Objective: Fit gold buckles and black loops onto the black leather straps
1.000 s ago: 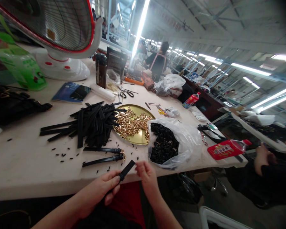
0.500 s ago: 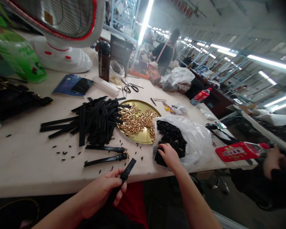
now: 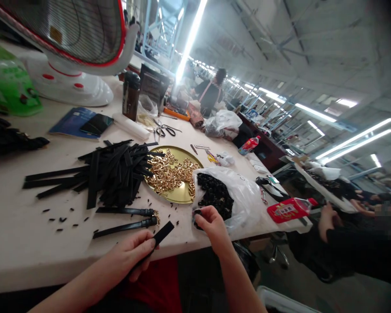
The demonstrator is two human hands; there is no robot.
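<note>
My left hand (image 3: 135, 254) is closed on a black strap (image 3: 159, 237) at the table's near edge, the strap's end sticking up and right. My right hand (image 3: 211, 224) is pinched at the mouth of a clear plastic bag (image 3: 247, 195) full of small black loops (image 3: 217, 195); a small black piece seems to be between its fingers. Two finished straps with gold buckles (image 3: 127, 219) lie just beyond my left hand. A heap of black straps (image 3: 114, 169) and a gold tray (image 3: 179, 195) of gold buckles sit farther back.
A white and red fan (image 3: 68, 52), a green bag (image 3: 9, 82), a notebook with a phone (image 3: 81, 124), a dark bottle (image 3: 130, 95) and scissors (image 3: 164, 128) stand at the back. A red bottle (image 3: 288, 208) lies at the right. A person's hand (image 3: 326, 217) is at the right; another person stands far off.
My right hand went from beside the strap into the bag of black loops and has drawn back to the bag's mouth. My left hand kept hold of the strap. The view shifted.
</note>
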